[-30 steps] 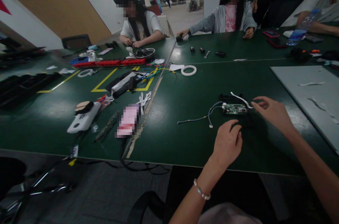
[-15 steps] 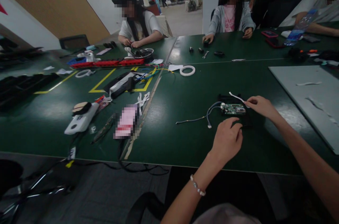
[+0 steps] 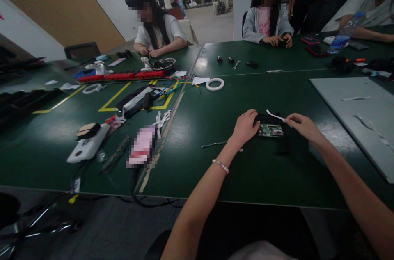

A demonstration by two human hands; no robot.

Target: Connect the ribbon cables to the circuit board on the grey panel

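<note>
A green circuit board [image 3: 271, 130] lies with a black frame [image 3: 280, 145] under and around it on the dark green table. My left hand [image 3: 245, 126] is at the board's left end, its fingers curled over the frame's edge and covering the plug there. Thin grey wires [image 3: 214, 144] run out leftward, partly hidden by my left wrist. Between thumb and fingertips, my right hand [image 3: 301, 126] pinches a thin white strip, like a flat ribbon cable [image 3: 273, 115]. The strip's free end points left above the board's far edge.
A grey mat [image 3: 347, 114] bearing several white strips lies to the right. Leftward are a roll of white tape [image 3: 214, 84], a pink phone-like item [image 3: 142, 146] and a white device [image 3: 89, 145]. Two people sit across the table; a bottle [image 3: 344, 34] stands far right.
My left hand has moved from in front of the board to its left end and taken hold of the frame's edge. My right hand still holds the white strip.
</note>
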